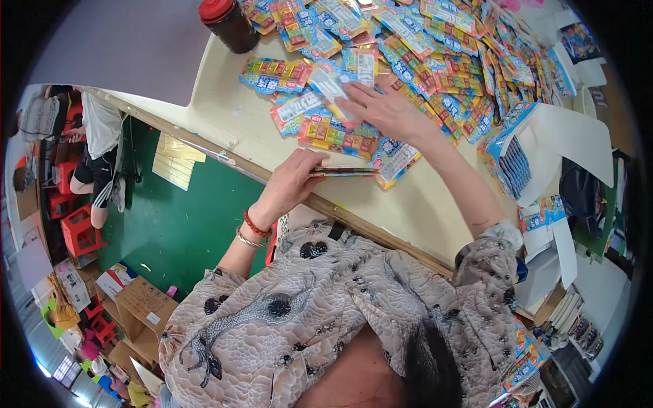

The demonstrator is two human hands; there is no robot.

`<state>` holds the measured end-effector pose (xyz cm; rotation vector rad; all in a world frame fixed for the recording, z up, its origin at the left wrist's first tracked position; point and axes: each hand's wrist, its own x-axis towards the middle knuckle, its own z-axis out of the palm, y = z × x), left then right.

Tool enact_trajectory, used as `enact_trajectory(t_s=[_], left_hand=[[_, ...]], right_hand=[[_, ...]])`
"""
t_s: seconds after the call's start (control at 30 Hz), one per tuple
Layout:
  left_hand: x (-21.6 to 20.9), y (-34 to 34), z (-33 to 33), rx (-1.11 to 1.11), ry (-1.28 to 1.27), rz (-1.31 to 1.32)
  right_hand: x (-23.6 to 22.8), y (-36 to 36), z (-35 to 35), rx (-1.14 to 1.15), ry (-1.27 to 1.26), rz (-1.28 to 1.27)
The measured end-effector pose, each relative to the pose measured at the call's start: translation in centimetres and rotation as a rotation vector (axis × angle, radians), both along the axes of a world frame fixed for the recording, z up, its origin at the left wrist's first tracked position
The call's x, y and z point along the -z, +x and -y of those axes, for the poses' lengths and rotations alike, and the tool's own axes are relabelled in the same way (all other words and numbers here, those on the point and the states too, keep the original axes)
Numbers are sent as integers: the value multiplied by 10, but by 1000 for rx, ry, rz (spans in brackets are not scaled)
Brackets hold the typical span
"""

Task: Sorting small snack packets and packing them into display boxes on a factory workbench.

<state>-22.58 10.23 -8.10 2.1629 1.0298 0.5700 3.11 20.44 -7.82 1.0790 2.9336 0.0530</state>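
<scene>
Holding a thin stack of packets (347,171) edge-on in the left hand (294,178) near the centre of the frame, with fingers closed on its left end, close to the edge of the counter (224,115). Wearing a red bead bracelet (256,223) and a silver bangle (249,238) on that wrist. Reaching with the right hand (391,112) across the upper middle of the frame, with fingers stretched out and slightly parted over a pale-backed packet (331,92), too blurred to tell whether pinching it or only touching. Working among loose packets (337,138), some face up with coloured pieces in a row, others back up. Facing a big heap (442,54) of the same bright packets at the upper right, and a dark cup (230,26) with a red lid at the top, left of centre. Flanked at the right of the frame by an open box (544,139) with a row of blue packets inside, and at the left by a green floor (153,231), a red stool (81,230) and a seated person (102,132) in a white top
</scene>
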Motion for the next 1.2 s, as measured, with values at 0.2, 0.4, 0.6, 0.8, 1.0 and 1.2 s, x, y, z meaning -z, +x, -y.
enact_trajectory(t_s=[0.2, 0.4, 0.6, 0.8, 1.0, 1.2], left_hand=[[11, -2, 7, -26, -13, 49], [19, -3, 19, 12, 13, 107], [7, 17, 28, -116, 262, 220], [22, 3, 23, -145, 15, 162], [30, -2, 28, -150, -126, 262], [5, 6, 14, -364, 401, -86]], right_hand=[[-28, 0, 8, -239, 176, -144], [-94, -14, 63, 106, -7, -152], [-93, -58, 78, 112, -254, -190], [-41, -70, 70, 5, -321, -368], [-1, -33, 47, 493, -295, -358], [-3, -34, 56, 523, -459, -446]])
